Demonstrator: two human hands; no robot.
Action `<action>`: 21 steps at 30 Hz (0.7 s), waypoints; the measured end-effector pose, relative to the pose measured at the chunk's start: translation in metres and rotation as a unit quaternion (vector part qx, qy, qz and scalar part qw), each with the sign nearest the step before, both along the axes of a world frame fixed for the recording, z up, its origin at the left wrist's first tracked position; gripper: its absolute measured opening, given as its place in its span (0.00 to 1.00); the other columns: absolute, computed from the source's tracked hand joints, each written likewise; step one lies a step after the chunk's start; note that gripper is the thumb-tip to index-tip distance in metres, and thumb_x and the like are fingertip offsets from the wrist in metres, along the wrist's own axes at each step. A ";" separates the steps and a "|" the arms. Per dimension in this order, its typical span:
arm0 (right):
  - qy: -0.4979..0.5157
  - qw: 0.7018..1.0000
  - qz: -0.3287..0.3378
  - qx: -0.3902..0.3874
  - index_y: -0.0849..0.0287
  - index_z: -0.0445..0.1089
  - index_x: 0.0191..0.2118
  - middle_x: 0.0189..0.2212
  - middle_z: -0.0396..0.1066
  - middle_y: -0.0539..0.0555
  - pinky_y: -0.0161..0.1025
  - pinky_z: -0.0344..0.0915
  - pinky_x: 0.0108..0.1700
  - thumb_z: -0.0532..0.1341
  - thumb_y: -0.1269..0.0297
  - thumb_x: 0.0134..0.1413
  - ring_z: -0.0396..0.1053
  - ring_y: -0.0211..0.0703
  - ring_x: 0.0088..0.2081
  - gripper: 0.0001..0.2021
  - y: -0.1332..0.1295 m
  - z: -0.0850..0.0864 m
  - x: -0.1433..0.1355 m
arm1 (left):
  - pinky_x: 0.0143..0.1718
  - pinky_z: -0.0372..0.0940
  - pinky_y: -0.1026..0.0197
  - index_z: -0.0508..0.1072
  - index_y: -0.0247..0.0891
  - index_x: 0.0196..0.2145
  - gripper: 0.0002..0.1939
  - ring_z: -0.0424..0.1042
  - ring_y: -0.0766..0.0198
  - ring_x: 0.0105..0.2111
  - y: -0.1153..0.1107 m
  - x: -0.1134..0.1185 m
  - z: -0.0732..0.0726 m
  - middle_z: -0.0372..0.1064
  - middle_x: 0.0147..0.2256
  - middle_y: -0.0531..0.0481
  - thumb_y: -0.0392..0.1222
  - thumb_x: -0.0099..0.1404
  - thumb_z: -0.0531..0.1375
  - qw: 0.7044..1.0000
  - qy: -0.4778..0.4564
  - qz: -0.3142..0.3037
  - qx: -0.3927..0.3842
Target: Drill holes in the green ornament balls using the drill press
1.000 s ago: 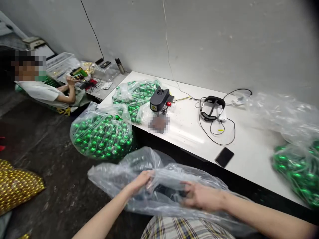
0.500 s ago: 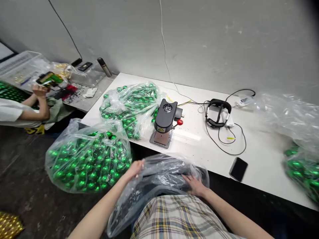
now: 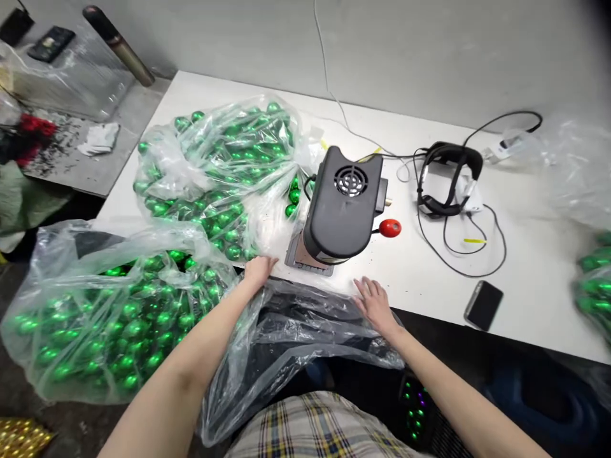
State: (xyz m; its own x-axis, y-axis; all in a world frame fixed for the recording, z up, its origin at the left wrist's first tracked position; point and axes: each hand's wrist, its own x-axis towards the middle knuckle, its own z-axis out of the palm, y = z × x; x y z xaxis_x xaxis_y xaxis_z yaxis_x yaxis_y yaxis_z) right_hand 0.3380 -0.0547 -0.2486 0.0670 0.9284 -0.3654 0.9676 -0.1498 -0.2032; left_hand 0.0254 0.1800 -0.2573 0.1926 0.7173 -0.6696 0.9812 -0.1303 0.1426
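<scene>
A clear plastic bag (image 3: 305,331) hangs slack between my body and the table's front edge; nothing shows inside it. My left hand (image 3: 260,270) is closed on the bag's upper left rim, right at the table edge. With fingers spread, my right hand (image 3: 377,308) lies at the bag's upper right rim by the edge. Just beyond both hands stands a dark grey machine (image 3: 344,210) with a red knob (image 3: 390,228) and a small base plate (image 3: 310,257). Left of my left hand, a clear bag of shiny green balls (image 3: 128,318) bulges beside the table.
Another bag of green balls (image 3: 229,165) lies on the white table (image 3: 424,280), left of the machine. To the right are a black headset (image 3: 449,178) with cables and a phone (image 3: 484,305). A bottle (image 3: 119,46) stands on the neighbouring grey table.
Both hands have moved forward to the table edge, drawing the empty bag's rim along. My view has come closer to the machine, and the co-worker's hands have left the picture.
</scene>
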 end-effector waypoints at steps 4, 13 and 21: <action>-0.023 0.996 0.004 0.083 0.59 0.73 0.48 0.53 0.68 0.64 0.56 0.56 0.58 0.51 0.67 0.66 0.59 0.59 0.56 0.15 0.009 -0.035 0.020 | 0.46 0.67 0.52 0.78 0.32 0.45 0.29 0.76 0.44 0.47 -0.002 0.003 -0.013 0.76 0.45 0.30 0.57 0.73 0.46 0.998 0.023 -0.027 0.044; -0.008 0.969 0.100 0.224 0.58 0.73 0.44 0.34 0.70 0.55 0.44 0.57 0.51 0.50 0.78 0.62 0.64 0.43 0.37 0.16 0.035 -0.057 0.048 | 0.40 0.63 0.60 0.78 0.35 0.45 0.20 0.77 0.51 0.44 -0.003 -0.006 -0.037 0.78 0.42 0.37 0.54 0.70 0.56 0.984 -0.024 -0.014 0.176; 0.026 0.958 0.113 0.262 0.57 0.74 0.41 0.34 0.70 0.54 0.47 0.61 0.50 0.52 0.78 0.61 0.63 0.42 0.36 0.15 0.032 -0.070 0.062 | 0.37 0.63 0.61 0.78 0.35 0.41 0.21 0.76 0.55 0.38 -0.001 -0.012 -0.064 0.78 0.36 0.42 0.56 0.66 0.58 0.958 -0.071 -0.017 0.277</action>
State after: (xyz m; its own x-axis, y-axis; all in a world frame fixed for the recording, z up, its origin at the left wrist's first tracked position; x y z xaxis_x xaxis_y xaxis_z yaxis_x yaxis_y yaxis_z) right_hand 0.4005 -0.0223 -0.3186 -0.1627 0.9740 0.1579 0.9498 0.1980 -0.2423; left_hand 0.0136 0.1786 -0.3210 0.2839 0.9465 -0.1533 0.9506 -0.2569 0.1741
